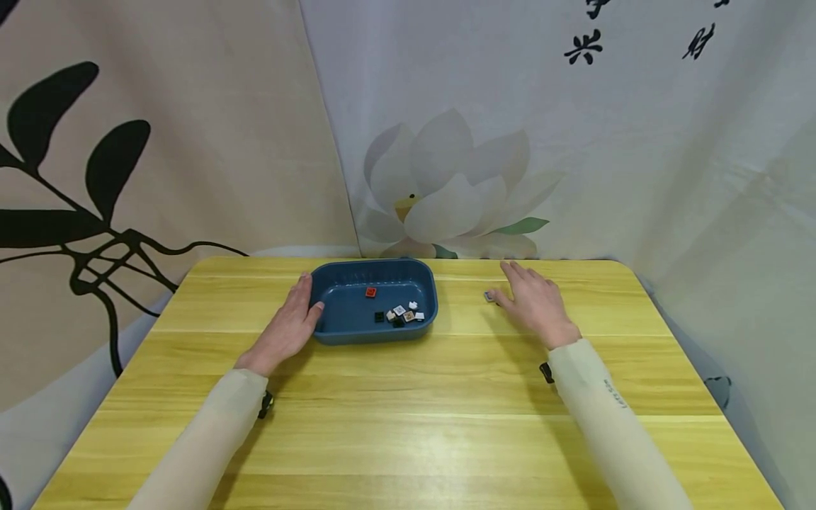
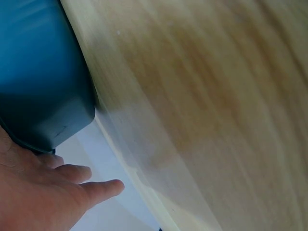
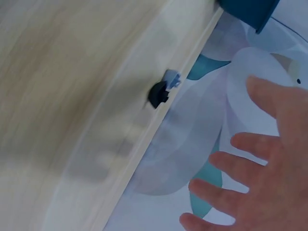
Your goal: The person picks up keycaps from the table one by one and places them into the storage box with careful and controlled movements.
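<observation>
My left hand (image 1: pixel 288 327) lies along the left end of a blue rectangular tray (image 1: pixel 357 338), fingers extended and thumb at the rim. The left wrist view shows the hand (image 2: pixel 43 187) beside the tray's outer wall (image 2: pixel 48 72), fingers spread. Inside the tray lie a small red square piece (image 1: pixel 371 292) and several white, brown and black ones (image 1: pixel 399 310). My right hand (image 1: pixel 534 304), palm down with fingers spread, hovers by small pieces on the table. In the right wrist view these are a black piece (image 3: pixel 157 94) and a pale blue one (image 3: pixel 171 78), away from the fingers.
The wooden table (image 1: pixel 382 425) has its far edge just behind the tray. A printed curtain (image 1: pixel 459 85) with a large flower and dark leaves hangs behind it. Both forearms, in pale sleeves (image 1: pixel 612 418), reach in from the near side.
</observation>
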Motion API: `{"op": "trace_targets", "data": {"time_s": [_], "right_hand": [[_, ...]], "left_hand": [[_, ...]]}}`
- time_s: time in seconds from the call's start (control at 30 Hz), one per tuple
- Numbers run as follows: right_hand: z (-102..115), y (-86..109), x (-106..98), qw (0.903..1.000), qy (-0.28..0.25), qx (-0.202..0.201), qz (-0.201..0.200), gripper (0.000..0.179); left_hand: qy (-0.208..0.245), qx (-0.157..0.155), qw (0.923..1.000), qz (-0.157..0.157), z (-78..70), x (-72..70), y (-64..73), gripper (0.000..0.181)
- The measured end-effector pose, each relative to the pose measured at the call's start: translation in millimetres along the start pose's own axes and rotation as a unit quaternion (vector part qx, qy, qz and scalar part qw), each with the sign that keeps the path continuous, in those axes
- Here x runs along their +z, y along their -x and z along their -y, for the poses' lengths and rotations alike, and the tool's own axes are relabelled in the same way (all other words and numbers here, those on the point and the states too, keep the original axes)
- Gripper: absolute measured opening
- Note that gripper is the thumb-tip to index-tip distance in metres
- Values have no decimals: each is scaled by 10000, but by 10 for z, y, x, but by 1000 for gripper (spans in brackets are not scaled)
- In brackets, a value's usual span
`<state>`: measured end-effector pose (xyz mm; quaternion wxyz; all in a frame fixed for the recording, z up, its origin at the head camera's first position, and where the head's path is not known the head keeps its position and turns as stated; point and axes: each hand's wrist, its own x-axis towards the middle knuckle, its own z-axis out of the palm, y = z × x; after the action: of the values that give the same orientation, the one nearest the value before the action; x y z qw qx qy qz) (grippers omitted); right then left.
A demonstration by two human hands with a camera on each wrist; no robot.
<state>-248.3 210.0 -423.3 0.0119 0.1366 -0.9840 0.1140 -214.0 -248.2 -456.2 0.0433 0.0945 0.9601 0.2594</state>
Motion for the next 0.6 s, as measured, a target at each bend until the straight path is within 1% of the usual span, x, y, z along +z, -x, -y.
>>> {"op": "trace_targets", "data": {"time_s": [0.17,0.37,0.47,0.6], "right_hand": [[-67,-5,30,9992,-24,103,395,76],[-90,-9,101,9976,144,21,681,73],[-90,-20,137,9975,211,-66,677,65],[-70,-46,176,9982,243,-139,530,52]], "left_hand": [[25,3,10000,14,-4,-2,4,72],[39,-14,10000,11,2,1,2,71],[42,-24,10000,5,-2,2,1,71],[38,-28,10000,0,-6,2,2,70]]}}
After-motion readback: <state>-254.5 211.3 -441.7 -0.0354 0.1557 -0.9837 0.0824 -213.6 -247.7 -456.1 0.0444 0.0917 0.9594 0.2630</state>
